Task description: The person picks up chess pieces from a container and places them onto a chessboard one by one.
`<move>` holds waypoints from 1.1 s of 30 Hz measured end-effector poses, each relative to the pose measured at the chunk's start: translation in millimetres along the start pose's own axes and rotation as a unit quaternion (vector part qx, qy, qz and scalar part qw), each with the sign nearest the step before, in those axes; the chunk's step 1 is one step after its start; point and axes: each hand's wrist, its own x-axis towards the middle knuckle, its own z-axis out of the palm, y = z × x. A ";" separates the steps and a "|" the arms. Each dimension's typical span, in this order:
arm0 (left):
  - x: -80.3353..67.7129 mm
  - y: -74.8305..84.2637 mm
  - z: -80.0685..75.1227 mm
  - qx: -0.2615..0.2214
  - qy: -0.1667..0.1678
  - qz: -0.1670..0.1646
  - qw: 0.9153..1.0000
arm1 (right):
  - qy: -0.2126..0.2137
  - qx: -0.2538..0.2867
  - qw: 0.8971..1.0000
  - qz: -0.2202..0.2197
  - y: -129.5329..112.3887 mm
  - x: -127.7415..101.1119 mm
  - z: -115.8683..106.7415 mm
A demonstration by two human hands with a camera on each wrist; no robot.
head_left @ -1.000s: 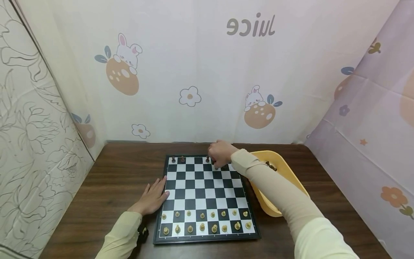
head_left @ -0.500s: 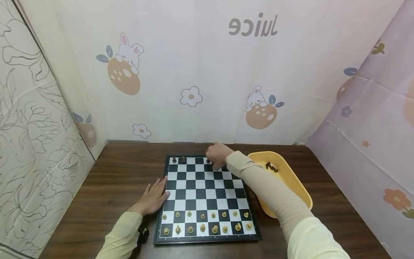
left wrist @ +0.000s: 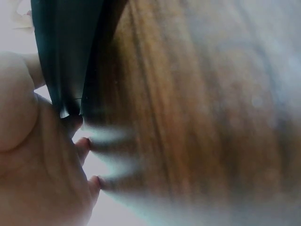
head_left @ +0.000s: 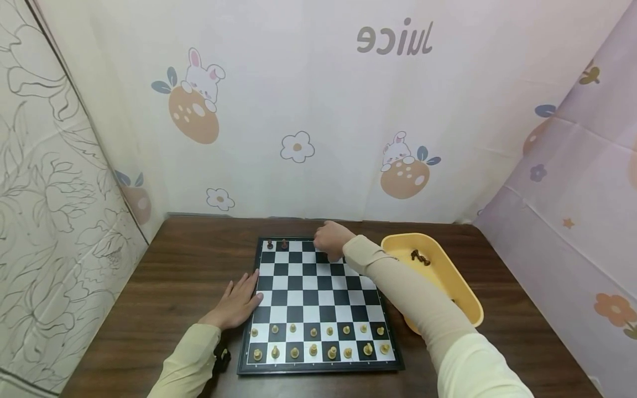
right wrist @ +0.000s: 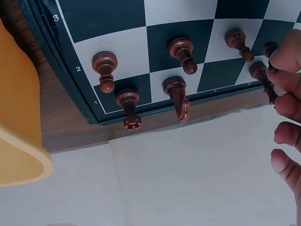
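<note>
Chessboard (head_left: 318,301) is seen lying flat on the dark wooden table (head_left: 164,276), at 12 o'clock from the person in the head view. Pale pieces (head_left: 318,341) are ranged in two full rows along the near edge. Two dark pieces (head_left: 277,244) are seen at the far edge, toward 11 o'clock.

Right hand (head_left: 329,239) is held over the far edge of the board, just right of centre. In the right wrist view its fingers (right wrist: 288,56) are curled, and a dark piece (right wrist: 269,49) is pinched between the thumb and fingertips. A second tall dark piece (right wrist: 261,76) stands just beside it, touching or nearly touching a finger; which cannot be told. Five more dark pieces (right wrist: 181,52) are recorded standing on the corner squares near the marks 1, 2 and 3.

Left hand (head_left: 238,303) is laid flat on the table at 9 o'clock of the board, fingers straight and spread, fingertips touching the board's left edge. Nothing is held by it. The left wrist view is blurred; only the board's dark rim (left wrist: 70,56) is made out against the palm.

Yellow tub (head_left: 448,282) is set just beside the board at 3 o'clock, with a few dark pieces (head_left: 419,257) inside.
</note>
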 end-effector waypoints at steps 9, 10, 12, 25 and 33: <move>-0.4 0.2 -1.0 0.000 -0.002 0.001 1.000 | -0.011 -0.030 0.999 -0.013 -5.3 5.2 -3.6; -0.3 0.2 -1.2 0.001 -0.003 0.001 1.000 | -0.011 -0.031 0.999 -0.015 -5.9 6.1 -3.8; 0.0 0.3 -1.6 0.002 -0.003 0.001 1.000 | -0.009 -0.037 0.999 -0.019 -6.8 7.9 -4.4; 0.8 0.3 -0.1 0.005 -0.005 -0.005 1.000 | -0.003 -0.031 0.999 -0.023 -8.0 14.8 -0.8; 0.0 1.7 -1.6 0.007 -0.005 -0.005 1.000 | 0.008 0.023 1.000 -0.008 -1.0 11.4 2.4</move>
